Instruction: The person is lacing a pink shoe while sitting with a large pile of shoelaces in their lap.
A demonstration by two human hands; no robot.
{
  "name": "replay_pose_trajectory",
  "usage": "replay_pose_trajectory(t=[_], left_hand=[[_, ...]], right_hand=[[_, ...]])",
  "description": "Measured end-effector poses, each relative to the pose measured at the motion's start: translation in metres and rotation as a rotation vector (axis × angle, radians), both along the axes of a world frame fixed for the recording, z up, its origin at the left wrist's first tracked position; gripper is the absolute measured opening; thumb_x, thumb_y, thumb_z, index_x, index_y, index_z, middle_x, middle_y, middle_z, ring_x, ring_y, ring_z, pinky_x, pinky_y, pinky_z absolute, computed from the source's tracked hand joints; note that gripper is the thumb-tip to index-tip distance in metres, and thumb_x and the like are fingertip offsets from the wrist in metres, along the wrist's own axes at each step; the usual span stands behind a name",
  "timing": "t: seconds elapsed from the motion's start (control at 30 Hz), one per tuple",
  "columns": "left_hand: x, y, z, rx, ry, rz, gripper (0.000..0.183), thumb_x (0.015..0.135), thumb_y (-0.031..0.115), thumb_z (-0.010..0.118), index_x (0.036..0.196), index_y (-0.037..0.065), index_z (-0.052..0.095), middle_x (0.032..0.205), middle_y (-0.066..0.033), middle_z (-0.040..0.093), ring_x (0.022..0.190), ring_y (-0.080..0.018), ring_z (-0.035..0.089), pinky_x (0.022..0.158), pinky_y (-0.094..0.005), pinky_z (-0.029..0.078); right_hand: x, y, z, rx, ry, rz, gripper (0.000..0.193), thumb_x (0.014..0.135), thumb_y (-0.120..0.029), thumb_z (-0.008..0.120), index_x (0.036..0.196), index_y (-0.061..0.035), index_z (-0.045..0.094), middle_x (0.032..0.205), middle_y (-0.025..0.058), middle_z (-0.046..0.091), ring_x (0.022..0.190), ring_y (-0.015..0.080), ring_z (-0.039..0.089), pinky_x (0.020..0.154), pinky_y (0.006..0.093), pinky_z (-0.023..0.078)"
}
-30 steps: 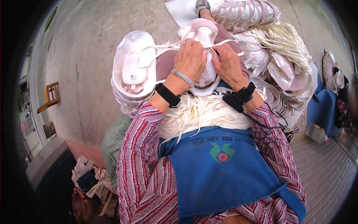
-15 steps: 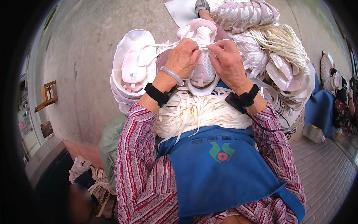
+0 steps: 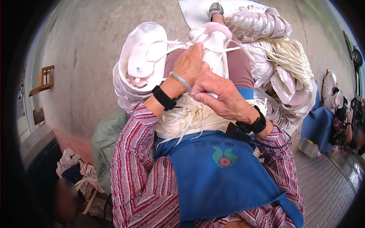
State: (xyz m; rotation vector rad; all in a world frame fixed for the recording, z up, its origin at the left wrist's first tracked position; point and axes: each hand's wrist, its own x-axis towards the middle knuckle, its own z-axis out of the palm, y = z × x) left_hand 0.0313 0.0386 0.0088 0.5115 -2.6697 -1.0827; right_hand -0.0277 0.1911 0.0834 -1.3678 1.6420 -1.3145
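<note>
A pink and white shoe upper (image 3: 216,40) lies across my lap, with a white lace (image 3: 232,49) running through its eyelets and out to both sides. My left hand (image 3: 188,65) is closed over the upper's left side; its fingertips are mostly hidden, so what they grip does not show. Nearer to me and crossing in front of it, my right hand (image 3: 222,94) pinches thumb against fingers at the upper's near end. Whatever is in that pinch is too small to make out. Under my hands, a heap of loose white laces (image 3: 190,121) rests on my blue apron (image 3: 228,182).
To the left stands a stack of white and pink shoe uppers (image 3: 125,81). At right are bundled uppers (image 3: 262,24) and a hank of cream laces (image 3: 285,57). A plastic jug (image 3: 310,148) lies lower right. A small wooden chair (image 3: 45,79) is far left.
My right hand has come off the upper's laced middle, moving toward me and left in front of my left wrist. My left hand has shifted slightly. The view has also shifted a little.
</note>
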Motion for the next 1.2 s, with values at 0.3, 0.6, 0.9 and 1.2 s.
replay_pose_trajectory(t=[0.3, 0.6, 0.9, 1.2], left_hand=[[-0.013, 0.0, 0.018, 0.066, -0.189, 0.018, 0.043, 0.079, 0.004, 0.054, 0.12, -0.004, 0.053, 0.101, -0.0293, 0.064, 0.096, -0.0438, 0.062, 0.083, -0.0471, 0.049], [-0.016, -0.024, 0.007, 0.268, -0.197, -0.073, 0.036, 0.078, 0.0, 0.051, 0.112, 0.0, 0.063, 0.103, -0.024, 0.066, 0.096, -0.0354, 0.065, 0.084, -0.0374, 0.05], [-0.008, -0.018, 0.009, 0.254, -0.164, -0.027, 0.032, 0.079, 0.003, 0.053, 0.109, 0.001, 0.065, 0.103, -0.0196, 0.068, 0.096, -0.0317, 0.066, 0.083, -0.0364, 0.05], [0.017, -0.009, 0.014, 0.059, 0.113, 0.146, 0.031, 0.085, 0.021, 0.064, 0.107, 0.0, 0.059, 0.083, -0.0116, 0.063, 0.073, -0.0218, 0.063, 0.069, -0.0311, 0.053]], right_hand=[[-0.028, -0.031, -0.074, 0.271, 0.663, -0.526, 0.013, 0.084, -0.018, 0.064, 0.089, -0.0068, 0.059, 0.086, 0.0112, 0.063, 0.073, 0.0319, 0.065, 0.062, 0.0431, 0.051], [-0.026, -0.035, -0.084, 0.243, 0.804, -0.563, 0.016, 0.079, -0.021, 0.069, 0.086, -0.0087, 0.061, 0.082, 0.0066, 0.061, 0.067, 0.027, 0.065, 0.055, 0.0373, 0.051], [-0.028, -0.04, -0.087, 0.254, 0.918, -0.44, 0.014, 0.081, -0.018, 0.065, 0.081, -0.007, 0.056, 0.077, 0.0078, 0.059, 0.063, 0.0264, 0.064, 0.055, 0.0369, 0.052], [-0.03, 0.015, -0.002, 0.305, -0.243, -0.167, 0.022, 0.089, -0.015, 0.055, 0.079, 0.0032, 0.061, 0.06, 0.0038, 0.051, 0.056, 0.01, 0.047, 0.051, 0.0284, 0.038]])
